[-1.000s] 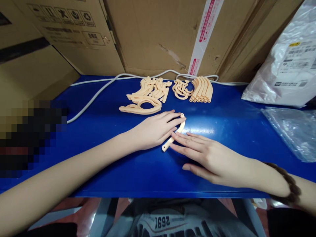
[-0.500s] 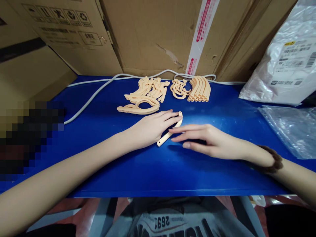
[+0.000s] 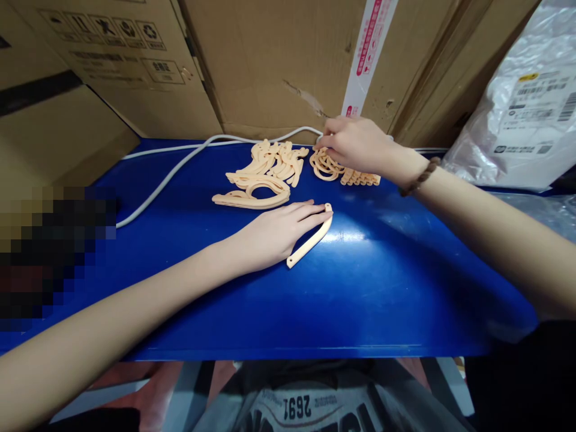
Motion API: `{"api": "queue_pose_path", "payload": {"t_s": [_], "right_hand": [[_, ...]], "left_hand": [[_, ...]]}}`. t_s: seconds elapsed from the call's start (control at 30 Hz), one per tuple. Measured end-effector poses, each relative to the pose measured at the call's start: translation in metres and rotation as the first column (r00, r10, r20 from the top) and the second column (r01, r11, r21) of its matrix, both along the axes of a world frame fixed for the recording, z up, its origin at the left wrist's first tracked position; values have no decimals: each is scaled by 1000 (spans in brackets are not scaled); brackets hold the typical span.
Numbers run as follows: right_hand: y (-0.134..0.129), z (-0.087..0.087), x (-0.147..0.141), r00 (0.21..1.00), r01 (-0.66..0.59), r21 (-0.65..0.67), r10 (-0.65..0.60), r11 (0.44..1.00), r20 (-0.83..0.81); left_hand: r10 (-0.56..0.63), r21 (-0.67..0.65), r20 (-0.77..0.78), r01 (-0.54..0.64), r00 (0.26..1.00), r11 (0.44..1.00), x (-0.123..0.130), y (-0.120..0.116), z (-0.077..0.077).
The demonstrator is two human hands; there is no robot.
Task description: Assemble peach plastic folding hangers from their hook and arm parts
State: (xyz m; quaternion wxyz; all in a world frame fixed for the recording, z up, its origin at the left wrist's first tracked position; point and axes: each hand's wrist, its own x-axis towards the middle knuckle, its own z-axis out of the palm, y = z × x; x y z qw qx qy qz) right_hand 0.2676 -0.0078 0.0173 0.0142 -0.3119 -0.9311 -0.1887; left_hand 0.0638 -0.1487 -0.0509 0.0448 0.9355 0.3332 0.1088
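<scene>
On the blue table lies a curved beige plastic strip (image 3: 310,245) with a hole at each end. My left hand (image 3: 281,231) rests over it, its fingertips pressing on the strip's upper end; the thumb is hidden. At the back, my right hand (image 3: 353,144) reaches over a small pile of beige hook-shaped pieces (image 3: 324,168). Its fingers are curled and bunched just above the pile, and what they hold, if anything, I cannot make out. Under its palm, a row of beige curved pieces (image 3: 360,178) is mostly covered.
More beige curved parts (image 3: 274,162) are heaped at the back left, with stacked ones (image 3: 252,199) in front. A white cable (image 3: 166,186) runs along the cardboard boxes (image 3: 270,66). On the right stand a white plastic parcel (image 3: 522,120) and clear film (image 3: 549,210).
My right hand has left the strip and moved up and back to the hook-shaped pieces, its fingers now curled. My left hand and the strip have stayed where they were.
</scene>
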Motion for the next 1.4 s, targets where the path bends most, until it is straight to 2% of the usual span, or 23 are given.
{"api": "queue_pose_path", "payload": {"t_s": [0.1,0.3,0.4,0.53,0.7,0.77,0.83,0.87,0.93,1.0,1.03,1.1,1.13,1.2,1.27,1.4], "right_hand": [[5,-7,-11,994,-75,30,72,997,78],[4,-10,-22,988,-137,3,137,991,73],[4,-4,-21,988,-143,-29,144,989,47],[6,10,-15,990,-130,-61,126,990,-70],[-2,32,-5,991,-118,-18,116,993,-73],[-13,37,-1,979,-79,-39,70,996,-191],[-26,36,2,913,-27,-154,-39,988,-406],[-34,32,3,833,-38,-285,-127,958,-538],[-50,17,4,758,-74,-391,-203,917,-620],[-66,-2,5,553,-226,-646,-450,729,-701],[-73,-13,7,473,-302,-714,-551,632,-688],[-86,-31,10,380,-397,-778,-685,487,-622],[-91,-38,12,357,-422,-789,-718,446,-597],[-98,-48,16,319,-443,-789,-748,425,-582],[-100,-53,19,303,-446,-777,-743,443,-597],[-100,-57,20,339,-450,-750,-684,485,-646]], "left_hand": [[7,-2,3,-7,1000,1000,0,0,-1],[5,9,6,-5,1000,1000,0,0,-1],[0,9,-5,0,1000,1000,0,1,0],[-1,13,-2,1,1000,1000,0,1,0],[1,22,6,-1,1000,1000,-1,1,0],[1,28,16,-1,1000,1000,-1,1,2],[-8,28,30,7,1000,1000,0,2,5],[-14,25,36,13,999,1000,0,2,6],[-26,23,53,25,998,999,0,1,9],[-24,37,74,21,997,999,1,0,11],[-21,48,87,17,996,999,1,-1,12],[-17,70,97,10,995,998,1,-2,13],[-15,79,88,8,996,997,1,-3,13],[-7,96,58,1,998,995,1,-4,14],[3,112,26,-6,1000,994,1,-6,15],[23,122,28,-26,999,992,3,-8,17]]}}
